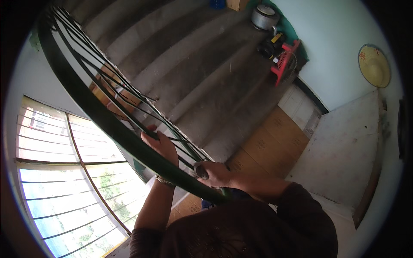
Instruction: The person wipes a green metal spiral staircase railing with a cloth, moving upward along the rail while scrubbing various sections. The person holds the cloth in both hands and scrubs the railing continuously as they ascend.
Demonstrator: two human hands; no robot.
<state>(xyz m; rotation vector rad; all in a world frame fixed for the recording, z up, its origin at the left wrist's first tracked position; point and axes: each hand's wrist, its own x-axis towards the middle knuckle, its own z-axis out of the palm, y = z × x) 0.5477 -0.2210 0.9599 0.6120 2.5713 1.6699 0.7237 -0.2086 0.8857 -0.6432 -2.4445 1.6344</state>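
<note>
A green metal stair railing runs diagonally before me, its broad handrail (106, 129) curving from the upper left down to my torso. My left hand (163, 146) reaches under the handrail, its fingers wrapped around a thinner green rail (122, 103) below it. A bracelet (165, 181) circles the left wrist. To the right and lower, my right hand (216, 174) is closed around a dark, round-ended object (202, 172) close to the railing's bars. What that object is, and whether it touches a bar, I cannot tell.
Concrete stairs (193, 80) rise beyond the railing. On them stand an aluminium kettle (264, 19), a black-and-yellow item (272, 45) and a red plastic stool (285, 61). A straw hat (374, 66) hangs on the wall. A barred window (74, 174) lies left, a pale panel (342, 148) right.
</note>
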